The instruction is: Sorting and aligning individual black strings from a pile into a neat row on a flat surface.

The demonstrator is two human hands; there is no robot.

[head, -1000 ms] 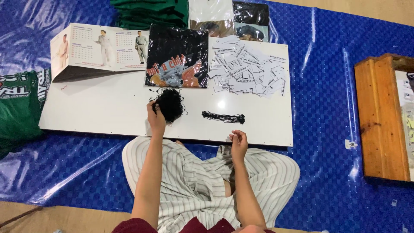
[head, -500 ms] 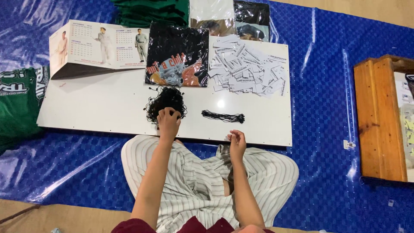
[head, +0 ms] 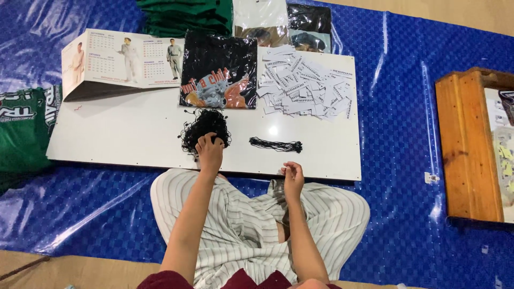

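Blue tarp (head: pixel 407 107) is covering the floor. White board (head: pixel 134 134) is lying across it, in front of the seated person's striped trousers (head: pixel 241 225). Black bagged shirt (head: pixel 219 69), calendar (head: pixel 123 59) and heap of paper tags (head: pixel 305 83) are sitting along the board's far edge.

Left hand (head: pixel 210 152) is pinching into the tangled black strings (head: pixel 206 127), mid-board. Bundle (head: pixel 276 144) is lying just right of them.

Right hand (head: pixel 293 179) is hovering at the near edge, fingertips pressed together; whether they are pinching anything cannot be told.
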